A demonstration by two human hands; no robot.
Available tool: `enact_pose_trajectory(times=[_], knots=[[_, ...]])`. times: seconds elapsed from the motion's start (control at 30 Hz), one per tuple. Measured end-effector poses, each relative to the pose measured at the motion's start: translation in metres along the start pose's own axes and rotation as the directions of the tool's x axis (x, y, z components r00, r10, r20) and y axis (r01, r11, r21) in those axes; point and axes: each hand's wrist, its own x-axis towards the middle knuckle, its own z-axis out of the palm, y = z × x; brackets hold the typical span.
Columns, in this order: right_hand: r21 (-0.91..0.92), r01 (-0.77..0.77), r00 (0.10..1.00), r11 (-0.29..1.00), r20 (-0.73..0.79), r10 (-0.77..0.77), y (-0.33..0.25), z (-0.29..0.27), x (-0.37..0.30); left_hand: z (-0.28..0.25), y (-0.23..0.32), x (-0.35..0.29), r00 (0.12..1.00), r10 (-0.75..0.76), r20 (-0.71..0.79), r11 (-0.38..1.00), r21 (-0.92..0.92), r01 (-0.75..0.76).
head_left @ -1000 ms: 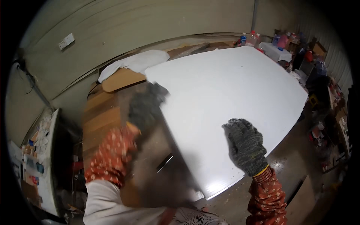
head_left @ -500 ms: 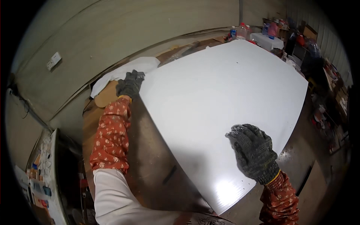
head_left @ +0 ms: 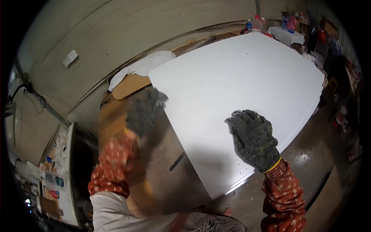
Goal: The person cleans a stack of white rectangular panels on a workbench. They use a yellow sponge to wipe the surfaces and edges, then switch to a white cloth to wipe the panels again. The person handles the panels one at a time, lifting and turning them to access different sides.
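Apparently a steadying step | white panel (head_left: 216,85) flat, mid-view | right hand (head_left: 253,141) palm-down on it, fingers loosely extended, grasping nothing | left hand (head_left: 145,112) blurred near its left edge — fingers, can't tell | next move likely wants even palm pressure

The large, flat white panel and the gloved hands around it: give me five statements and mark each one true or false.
1. The right hand, in a dark grey knitted glove, is over the large, flat white panel. True.
2. The left hand is bare. False: it wears a dark grey knitted glove too.
3. A tan board with a rounded corner lies next to a crumpled white sheet. True.
4. The right sleeve is plain blue. False: it is orange-red with a pale pattern.
5. The white rectangular wall socket is left of the panel. True.
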Motion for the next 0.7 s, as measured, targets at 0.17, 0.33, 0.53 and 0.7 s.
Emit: enact_pose_trajectory(times=[0.17, 0.33, 0.53, 0.7], knots=[[-0.007, 0.001, 1.000, 1.000, 0.014, -0.001, 0.003, 0.003, 0.001, 0.037, -0.032, 0.028, 0.997, -0.001, -0.076, 0.997, 0.071, 0.007], [0.020, -0.010, 1.000, 1.000, 0.013, 0.010, 0.010, 0.002, -0.003, 0.038, -0.023, 0.003, 0.980, 0.082, -0.179, 0.989, 0.133, -0.059], [0.019, -0.062, 0.997, 0.998, 0.047, 0.061, 0.000, 0.000, 0.001, 0.017, -0.026, 0.023, 0.984, -0.158, 0.087, 0.988, 0.012, 0.157], [-0.146, -0.073, 0.991, 0.987, 0.096, 0.088, 0.008, 0.009, -0.007, 0.041, -0.038, 0.006, 0.991, 0.063, -0.116, 0.996, 0.064, -0.056]])
